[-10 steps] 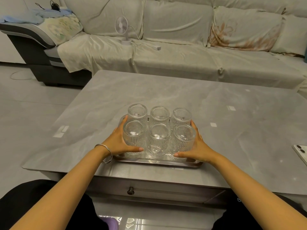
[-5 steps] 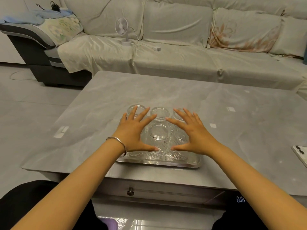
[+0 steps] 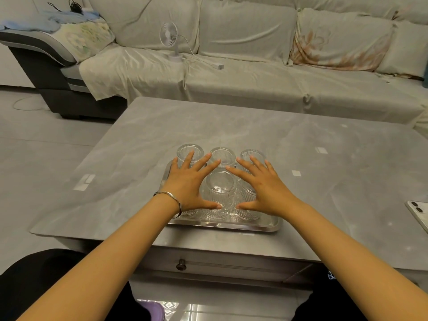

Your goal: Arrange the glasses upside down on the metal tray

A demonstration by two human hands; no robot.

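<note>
Near lower centre of the frame: metal tray (image 3: pixel 266 224) on the grey table (image 3: pixel 139 144), loaded with 6 ribbed glasses (image 3: pixel 220 188) in 2 rows of 3, all bottoms-up. Spread flat above them: left hand (image 3: pixel 188 181) with fingers splayed, gripping nothing, hovering over or perhaps lightly touching the left-hand glasses (contact impossible to confirm); right hand (image 3: pixel 261 184) likewise wide and empty, over the right-hand pair. Silver bangle (image 3: pixel 169 195) at the left wrist; phone (image 3: pixel 419 214) at the right edge of the frame, well apart.

Arrangement apparently finished; probably only a last check of steadiness left. Best done with light, even downward pressure on the bases; no sideways push, since thin rims on smooth steel likely slide and clink; then a straight lift away.

Against 1 second ago: no longer cupping the flanks of the cluster, now raised over the tops with fingers fanned; against half a second ago, nearly identical pose; glasses and tray unmoved.
</note>
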